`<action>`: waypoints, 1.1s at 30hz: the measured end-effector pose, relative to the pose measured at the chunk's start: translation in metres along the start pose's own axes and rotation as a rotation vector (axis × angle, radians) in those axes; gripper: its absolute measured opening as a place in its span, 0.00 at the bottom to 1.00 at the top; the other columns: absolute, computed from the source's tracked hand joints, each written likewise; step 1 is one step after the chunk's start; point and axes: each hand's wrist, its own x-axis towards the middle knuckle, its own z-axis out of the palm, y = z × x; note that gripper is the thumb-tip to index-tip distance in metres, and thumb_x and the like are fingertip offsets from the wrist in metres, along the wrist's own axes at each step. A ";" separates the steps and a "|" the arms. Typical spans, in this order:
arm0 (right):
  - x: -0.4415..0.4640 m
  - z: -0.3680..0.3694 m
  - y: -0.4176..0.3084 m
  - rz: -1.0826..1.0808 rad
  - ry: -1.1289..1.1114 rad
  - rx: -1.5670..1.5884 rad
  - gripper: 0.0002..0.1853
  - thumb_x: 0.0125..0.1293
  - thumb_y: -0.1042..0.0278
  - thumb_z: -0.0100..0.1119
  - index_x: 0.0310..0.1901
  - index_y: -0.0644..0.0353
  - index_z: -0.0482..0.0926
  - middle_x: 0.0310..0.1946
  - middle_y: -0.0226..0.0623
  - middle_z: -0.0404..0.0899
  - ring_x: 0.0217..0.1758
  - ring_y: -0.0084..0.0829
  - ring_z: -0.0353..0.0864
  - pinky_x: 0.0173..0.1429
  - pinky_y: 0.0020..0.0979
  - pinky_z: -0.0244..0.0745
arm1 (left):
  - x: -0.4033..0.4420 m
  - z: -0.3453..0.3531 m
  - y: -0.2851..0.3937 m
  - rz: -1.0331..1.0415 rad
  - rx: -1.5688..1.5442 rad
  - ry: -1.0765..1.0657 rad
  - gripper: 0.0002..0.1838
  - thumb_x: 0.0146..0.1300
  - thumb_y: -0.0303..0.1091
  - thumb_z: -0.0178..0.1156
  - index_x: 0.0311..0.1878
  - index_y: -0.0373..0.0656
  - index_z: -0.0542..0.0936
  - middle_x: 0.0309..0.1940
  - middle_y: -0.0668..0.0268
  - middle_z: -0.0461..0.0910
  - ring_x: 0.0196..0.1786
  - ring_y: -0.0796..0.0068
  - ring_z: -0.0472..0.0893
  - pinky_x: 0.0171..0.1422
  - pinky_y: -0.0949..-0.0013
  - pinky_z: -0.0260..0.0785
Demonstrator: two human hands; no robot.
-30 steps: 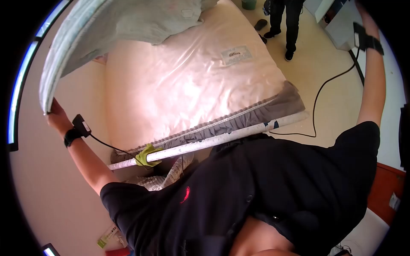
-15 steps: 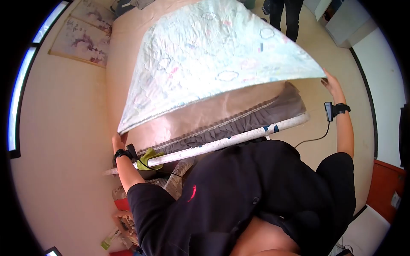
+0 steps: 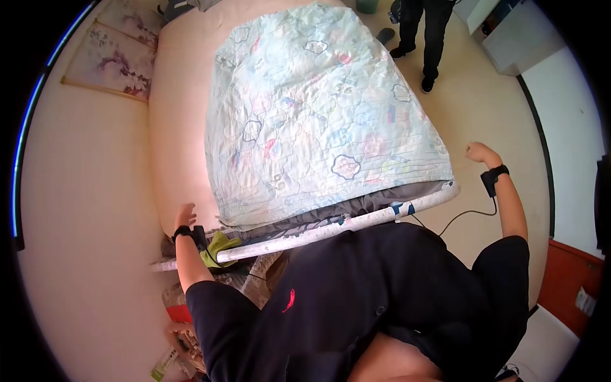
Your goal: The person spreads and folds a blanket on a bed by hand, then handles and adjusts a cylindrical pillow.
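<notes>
flanking the patterned quilt [image 3: 312, 114], both hands [image 3: 185, 215] hover apart from it.

Moderately bright, warm-tinted light leaves the pale quilt [image 3: 318, 114] evenly lit and the black shirt [image 3: 344, 274] nearly featureless. A bluish-white strip [image 3: 24, 140] glares at left; fisheye distortion curves the periphery, and black vignetting swallows the corners.

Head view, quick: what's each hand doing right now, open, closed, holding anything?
Left hand: open, holding nothing visible, apart from the quilt.
Right hand: loosely closed, nothing visible in it, also off the quilt.
</notes>
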 end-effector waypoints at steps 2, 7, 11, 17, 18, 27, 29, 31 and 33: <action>0.012 -0.053 -0.042 -0.150 0.214 0.028 0.19 0.52 0.64 0.49 0.43 0.68 0.73 0.42 0.54 0.73 0.45 0.50 0.72 0.48 0.40 0.68 | 0.003 0.035 0.063 0.189 0.188 0.064 0.22 0.51 0.40 0.53 0.47 0.37 0.69 0.44 0.58 0.71 0.44 0.58 0.74 0.44 0.60 0.66; 0.031 -0.140 -0.201 -0.353 0.800 0.064 0.24 0.61 0.61 0.48 0.55 0.65 0.62 0.57 0.47 0.62 0.59 0.45 0.61 0.61 0.37 0.58 | 0.001 0.160 0.168 0.695 0.333 0.184 0.29 0.47 0.38 0.53 0.50 0.26 0.65 0.47 0.35 0.68 0.53 0.45 0.68 0.59 0.55 0.58; 0.039 -0.167 -0.358 -0.806 1.104 0.087 0.23 0.60 0.63 0.48 0.56 0.60 0.64 0.59 0.40 0.61 0.61 0.38 0.60 0.64 0.37 0.54 | -0.080 0.345 0.238 1.204 0.574 0.445 0.38 0.55 0.43 0.51 0.62 0.31 0.50 0.62 0.38 0.47 0.66 0.45 0.48 0.65 0.47 0.41; 0.115 -0.042 -0.414 -0.753 0.862 0.155 0.21 0.60 0.63 0.47 0.56 0.55 0.66 0.61 0.29 0.60 0.65 0.31 0.54 0.67 0.37 0.47 | -0.094 0.447 0.207 1.418 0.772 0.226 0.31 0.60 0.43 0.41 0.64 0.38 0.52 0.66 0.55 0.48 0.69 0.60 0.45 0.69 0.53 0.31; 0.130 0.011 -0.400 -0.742 0.735 0.092 0.21 0.60 0.63 0.47 0.56 0.54 0.66 0.61 0.29 0.60 0.65 0.31 0.54 0.67 0.37 0.47 | -0.073 0.456 0.163 1.241 0.796 0.150 0.30 0.61 0.44 0.40 0.65 0.41 0.52 0.66 0.60 0.49 0.69 0.64 0.46 0.69 0.54 0.31; 0.125 0.047 -0.194 -0.364 0.593 -0.099 0.21 0.59 0.65 0.46 0.56 0.49 0.66 0.58 0.35 0.63 0.63 0.35 0.57 0.65 0.35 0.52 | 0.013 0.307 0.023 0.609 1.173 0.325 0.31 0.64 0.53 0.31 0.67 0.49 0.46 0.68 0.71 0.42 0.70 0.76 0.41 0.69 0.53 0.26; 0.140 0.084 -0.123 0.043 0.626 0.138 0.20 0.59 0.60 0.46 0.52 0.55 0.70 0.53 0.42 0.68 0.59 0.39 0.63 0.62 0.34 0.56 | 0.016 0.260 0.012 0.276 1.079 0.285 0.32 0.64 0.52 0.30 0.67 0.47 0.44 0.68 0.70 0.41 0.70 0.74 0.38 0.69 0.52 0.28; 0.146 0.107 -0.051 0.655 -0.033 0.340 0.21 0.57 0.54 0.47 0.47 0.61 0.72 0.43 0.47 0.74 0.50 0.40 0.71 0.56 0.34 0.62 | 0.015 0.221 0.008 0.105 1.184 0.330 0.34 0.62 0.51 0.34 0.67 0.43 0.43 0.68 0.64 0.44 0.68 0.65 0.50 0.66 0.50 0.43; 0.140 0.101 -0.052 0.537 -0.019 0.468 0.22 0.57 0.54 0.47 0.46 0.62 0.73 0.40 0.47 0.75 0.46 0.41 0.73 0.53 0.35 0.64 | 0.036 0.220 -0.002 0.027 1.093 0.260 0.35 0.60 0.48 0.37 0.66 0.38 0.44 0.65 0.58 0.49 0.63 0.59 0.58 0.62 0.51 0.51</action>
